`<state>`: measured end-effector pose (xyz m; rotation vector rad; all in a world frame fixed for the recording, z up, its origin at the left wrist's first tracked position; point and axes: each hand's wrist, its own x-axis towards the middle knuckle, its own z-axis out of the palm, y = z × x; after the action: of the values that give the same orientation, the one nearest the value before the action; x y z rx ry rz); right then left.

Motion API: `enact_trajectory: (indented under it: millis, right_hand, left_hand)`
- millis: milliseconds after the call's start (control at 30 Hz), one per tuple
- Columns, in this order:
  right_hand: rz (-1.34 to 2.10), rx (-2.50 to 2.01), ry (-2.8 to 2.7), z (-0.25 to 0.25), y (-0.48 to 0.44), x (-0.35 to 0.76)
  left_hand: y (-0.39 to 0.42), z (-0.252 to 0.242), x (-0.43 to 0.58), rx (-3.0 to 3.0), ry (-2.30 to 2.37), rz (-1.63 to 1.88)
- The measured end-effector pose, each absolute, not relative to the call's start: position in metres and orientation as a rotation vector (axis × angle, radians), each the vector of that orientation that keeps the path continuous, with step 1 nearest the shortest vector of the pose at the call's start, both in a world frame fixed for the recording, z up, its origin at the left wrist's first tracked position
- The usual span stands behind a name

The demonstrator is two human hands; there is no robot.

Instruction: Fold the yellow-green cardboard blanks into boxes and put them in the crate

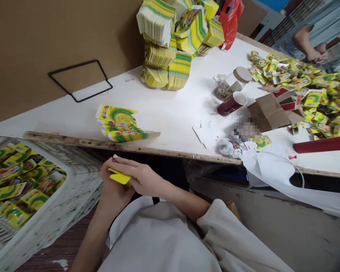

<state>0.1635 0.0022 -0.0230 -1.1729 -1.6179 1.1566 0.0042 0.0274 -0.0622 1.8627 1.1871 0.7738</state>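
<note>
Between my two hands is a small yellow carton (120, 177), held just in front of the table's near edge. My left hand (113, 189) grips it from the left and below, its fingers partly hidden. Across the top and right side lie the fingers of my right hand (143, 175), closed on the same carton. A yellow flap sticks out toward my body. Beyond my hands, a few flat printed yellow-and-green cartons (120, 124) lie fanned on the white table (170, 117).
A white basket (73, 177) of filled cartons stands at left. Bundled flat cartons (170, 53) are stacked at the back. Rightward are a jar (229, 83), a maroon cup (231, 104), an opened cardboard box (269, 111) and a carton heap (317, 90). Another person's hands (316, 53) are beyond.
</note>
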Motion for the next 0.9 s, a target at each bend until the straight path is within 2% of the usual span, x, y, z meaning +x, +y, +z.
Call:
enact_trajectory:
  millis: [167, 367, 700, 900]
  right_hand:
    - [0.921, -1.256, -1.561, -0.028, 0.009, 0.174]
    - [1.076, -1.141, -1.867, -0.025, 0.018, 0.199]
    - [0.937, -1.228, -1.901, -0.027, 0.017, 0.196]
    - [1.022, -1.046, -2.015, -0.019, 0.019, 0.211]
  left_hand:
    - [0.037, -0.052, -0.007, 2.017, 1.356, 0.669]
    - [0.051, -0.034, -0.022, 1.997, 1.344, 0.582]
    - [0.057, -0.024, -0.018, 2.074, 1.254, 0.560]
    - [0.052, -0.021, -0.023, 2.102, 1.197, 0.543]
